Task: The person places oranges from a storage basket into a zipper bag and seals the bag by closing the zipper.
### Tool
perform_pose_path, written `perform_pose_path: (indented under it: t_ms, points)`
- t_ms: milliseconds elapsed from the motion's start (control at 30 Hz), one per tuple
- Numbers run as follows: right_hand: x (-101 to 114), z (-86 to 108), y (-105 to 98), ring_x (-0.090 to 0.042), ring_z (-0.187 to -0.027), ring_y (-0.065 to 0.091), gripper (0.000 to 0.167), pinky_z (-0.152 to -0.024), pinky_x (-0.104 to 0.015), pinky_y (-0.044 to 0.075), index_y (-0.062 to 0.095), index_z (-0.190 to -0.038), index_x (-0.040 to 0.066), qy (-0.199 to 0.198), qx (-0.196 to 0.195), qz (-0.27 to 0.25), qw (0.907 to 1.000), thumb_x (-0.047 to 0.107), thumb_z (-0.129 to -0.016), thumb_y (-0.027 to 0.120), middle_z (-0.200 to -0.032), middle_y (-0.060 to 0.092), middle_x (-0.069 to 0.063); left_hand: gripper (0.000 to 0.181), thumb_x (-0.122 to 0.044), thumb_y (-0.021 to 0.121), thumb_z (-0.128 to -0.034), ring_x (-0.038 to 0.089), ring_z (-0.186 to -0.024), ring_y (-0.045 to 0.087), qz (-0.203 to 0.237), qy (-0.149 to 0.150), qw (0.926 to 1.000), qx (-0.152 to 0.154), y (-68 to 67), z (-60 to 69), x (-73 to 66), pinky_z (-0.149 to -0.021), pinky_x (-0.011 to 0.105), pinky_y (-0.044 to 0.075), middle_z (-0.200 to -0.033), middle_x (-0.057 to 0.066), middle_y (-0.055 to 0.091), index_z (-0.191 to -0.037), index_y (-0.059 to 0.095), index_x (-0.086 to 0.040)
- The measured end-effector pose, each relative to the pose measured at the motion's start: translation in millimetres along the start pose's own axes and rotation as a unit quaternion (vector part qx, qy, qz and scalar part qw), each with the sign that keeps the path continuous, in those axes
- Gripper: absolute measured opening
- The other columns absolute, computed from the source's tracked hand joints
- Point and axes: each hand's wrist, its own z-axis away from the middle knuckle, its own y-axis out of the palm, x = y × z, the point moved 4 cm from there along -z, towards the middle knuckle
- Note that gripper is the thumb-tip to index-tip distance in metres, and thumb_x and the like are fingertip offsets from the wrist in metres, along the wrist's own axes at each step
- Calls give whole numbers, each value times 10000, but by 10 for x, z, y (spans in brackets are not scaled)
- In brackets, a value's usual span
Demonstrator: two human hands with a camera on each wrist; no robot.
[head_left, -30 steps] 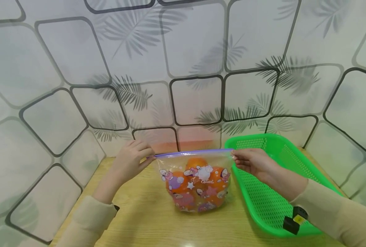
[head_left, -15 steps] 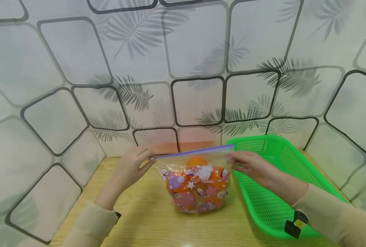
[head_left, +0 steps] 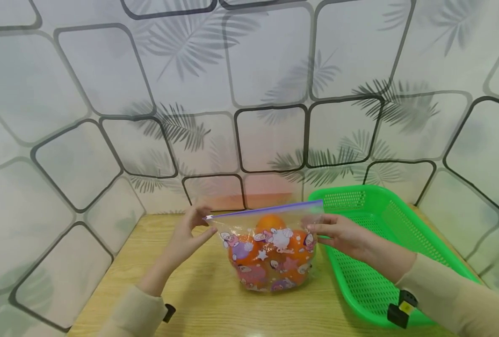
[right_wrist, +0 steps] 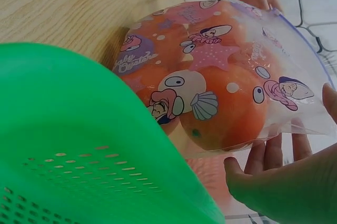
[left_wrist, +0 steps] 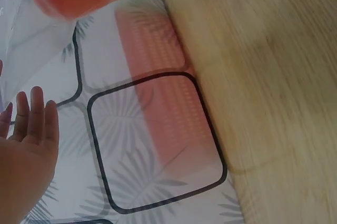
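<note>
A clear zip bag [head_left: 262, 255] with a cartoon print and a purple seal strip [head_left: 270, 208] stands upright on the table, holding several oranges [head_left: 271, 223]. At the strip's left end sits a small white slider [head_left: 209, 217]. My left hand [head_left: 186, 234] is beside that end, thumb and fingers parted around the slider; in the left wrist view the left hand [left_wrist: 31, 155] shows straight fingers. My right hand [head_left: 348, 236] touches the bag's right edge, thumb in front and fingers behind. In the right wrist view, the right hand [right_wrist: 289, 182] has its fingers loosely spread against the bag.
A green perforated plastic basket [head_left: 337, 276] stands on the wooden table [head_left: 190, 299], just right of the bag. Patterned wall covering [head_left: 270, 140] with dark outlined squares and leaves rises behind and at both sides.
My left thumb and fingers have come apart at the slider end, which they gripped before. My right hand has slid from the strip's right end lower down the bag's edge.
</note>
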Motion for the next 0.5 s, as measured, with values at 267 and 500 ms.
perform_pose_path:
  t_ms: [267, 500]
  points:
    - [-30, -9, -5, -43, -1180, 613, 130, -1250, -518, 388, 700, -1165, 169, 80, 2, -30, 10000, 181, -1036, 691, -1308, 652, 105, 449, -38, 677, -1016, -6, -1097, 647, 1270, -1279, 9799, 851, 237, 90, 140, -995, 231, 557, -1318, 291, 645, -1408, 487, 70]
    - [-69, -30, -51, -61, -1163, 646, 342, -1194, -441, 464, 626, -1359, 88, 156, 103, -30, 9998, 180, -1036, 690, -1291, 673, 87, 457, -84, 669, -1035, 251, -1217, 680, 1957, -1638, 9587, 1253, 336, 138, 178, -972, 275, 579, -1508, 329, 479, -1424, 466, 47]
